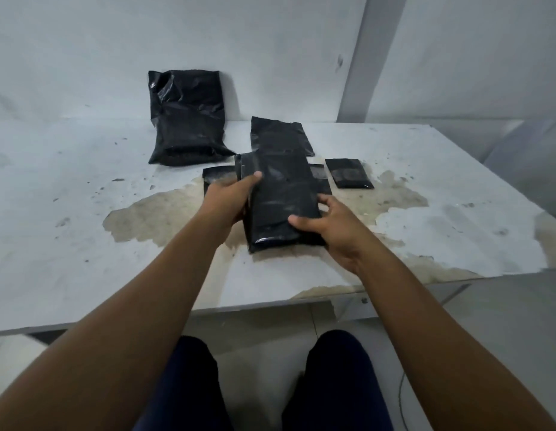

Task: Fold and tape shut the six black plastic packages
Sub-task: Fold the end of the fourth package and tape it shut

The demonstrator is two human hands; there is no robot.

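The long black plastic package (280,200) is held just above the stained white worktop (83,188), near its middle. The left hand (227,197) grips the package's left edge with the thumb on top; the right hand (326,225) clasps its near right corner, fingers curled round it. The glossy film looks thin, slick and crinkly, while the filling seems soft yet bulky enough to keep a slab shape, so it is probably light. Holding it by both long edges suits it; pinching loose film alone would likely slip. Other black packages (348,174) lie behind, the largest package (186,119) leaning against the wall (83,57).
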